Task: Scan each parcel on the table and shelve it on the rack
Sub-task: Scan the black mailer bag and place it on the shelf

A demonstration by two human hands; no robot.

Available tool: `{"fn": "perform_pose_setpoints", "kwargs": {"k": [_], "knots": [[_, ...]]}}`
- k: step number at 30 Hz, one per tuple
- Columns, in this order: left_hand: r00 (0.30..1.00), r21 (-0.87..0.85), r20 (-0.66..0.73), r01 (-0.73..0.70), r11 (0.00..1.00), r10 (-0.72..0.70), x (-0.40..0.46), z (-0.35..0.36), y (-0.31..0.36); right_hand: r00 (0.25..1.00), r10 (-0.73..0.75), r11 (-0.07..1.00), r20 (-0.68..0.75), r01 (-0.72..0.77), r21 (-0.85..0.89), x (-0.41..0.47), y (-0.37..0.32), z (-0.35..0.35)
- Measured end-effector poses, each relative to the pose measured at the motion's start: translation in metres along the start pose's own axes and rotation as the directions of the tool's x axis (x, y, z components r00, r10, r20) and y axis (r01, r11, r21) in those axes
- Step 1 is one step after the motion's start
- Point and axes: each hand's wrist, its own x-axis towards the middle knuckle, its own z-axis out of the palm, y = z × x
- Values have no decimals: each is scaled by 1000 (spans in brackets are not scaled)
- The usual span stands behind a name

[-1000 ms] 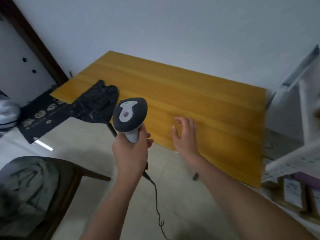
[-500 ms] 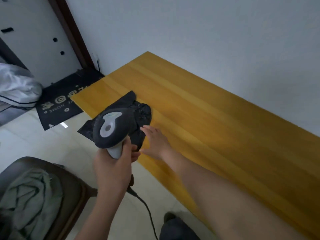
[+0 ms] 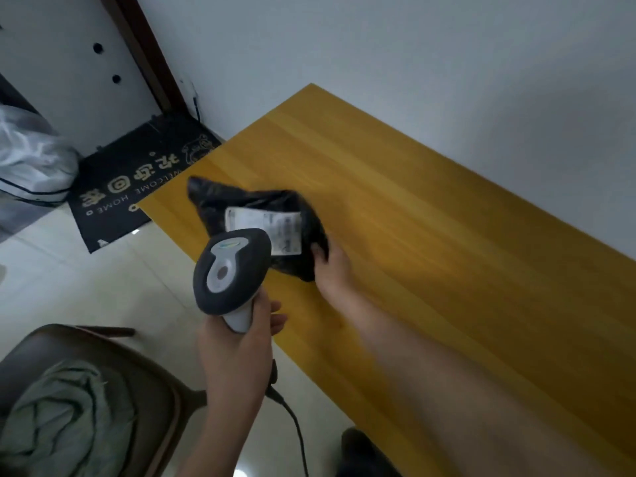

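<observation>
The person's right hand [image 3: 332, 270] grips a crumpled black plastic parcel bag [image 3: 254, 218] by its near right edge, thumb curled over the plastic, and the bag is tipped so that its white shipping label [image 3: 265, 225] faces up toward the scanner. The parcel is near the left end of the yellow wooden table [image 3: 447, 235], close to the near edge; whether any part of it touches the wood I cannot tell.

The left hand [image 3: 237, 352] is clenched round the pale handle of a dark grey handheld barcode scanner [image 3: 230, 270] — its head hangs just in front of the label and overlaps the label's lower left corner in the view. A black cable [image 3: 296, 428] trails down from the bottom of the handle.

Beyond the table's left end a black doormat with gold lettering [image 3: 137, 187] lies on the pale tiled floor, against a brown door frame [image 3: 144, 53]. At lower left stands a dark brown chair [image 3: 161, 383] with a grey-green cloth [image 3: 62, 418] bundled on its seat — well apart from the parcel.
</observation>
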Motion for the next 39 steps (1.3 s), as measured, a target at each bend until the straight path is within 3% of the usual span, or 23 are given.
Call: {"fn": "perform_pose_setpoints", "kwargs": {"k": [1, 3, 4, 5, 8, 11, 13, 18, 22, 24, 28, 33, 35, 37, 39], "knots": [[1000, -20, 6, 8, 1000, -8, 0, -1, 2, 986, 155, 963, -59, -137, 231, 2, -8, -11], [999, -50, 32, 16, 999, -14, -2, 1, 7, 911, 412, 697, 18, -328, 638, 4, -14, -43], [999, -52, 53, 14, 999, -11, -3, 3, 10, 874, 480, 576, 71, -376, 726, 1, -14, -62], [997, -51, 77, 11, 999, -7, -5, 6, 12, 849, 521, 546, 95, -416, 727, -2, -10, -79], [986, -26, 167, 13, 1000, -9, -11, 19, 11, 797, 605, 677, 2, -515, 526, -16, 15, -119], [963, 57, 268, 24, 998, -39, -19, 38, 2, 816, 556, 829, -158, -558, 33, -31, 50, -150], [944, 124, 325, 21, 992, -60, -26, 51, -5, 852, 486, 834, -193, -518, -189, -43, 68, -165], [905, 219, 396, 69, 973, -153, -47, 86, -17, 813, 567, 817, -130, -575, -32, -49, 77, -181], [918, 220, 362, 82, 972, -159, -60, 109, -17, 705, 641, 768, -304, -582, 269, -43, 86, -192], [925, 227, 348, 74, 971, -152, -64, 117, -14, 765, 564, 821, -312, -560, 111, -43, 90, -198], [916, 272, 380, 23, 962, -129, -66, 128, -10, 897, 442, 801, -21, -404, -442, -32, 90, -216], [883, 334, 441, 6, 943, -162, -75, 138, -11, 969, 244, 817, -43, -229, -530, 0, 70, -235], [868, 355, 460, 13, 935, -186, -84, 141, -14, 952, 304, 772, 34, -226, -595, 10, 71, -242], [857, 386, 470, 16, 922, -212, -94, 142, -15, 910, 405, 654, 92, -218, -725, 10, 78, -246], [849, 408, 481, 6, 913, -221, -103, 142, -16, 904, 421, 594, 67, -219, -774, 3, 89, -248]]}}
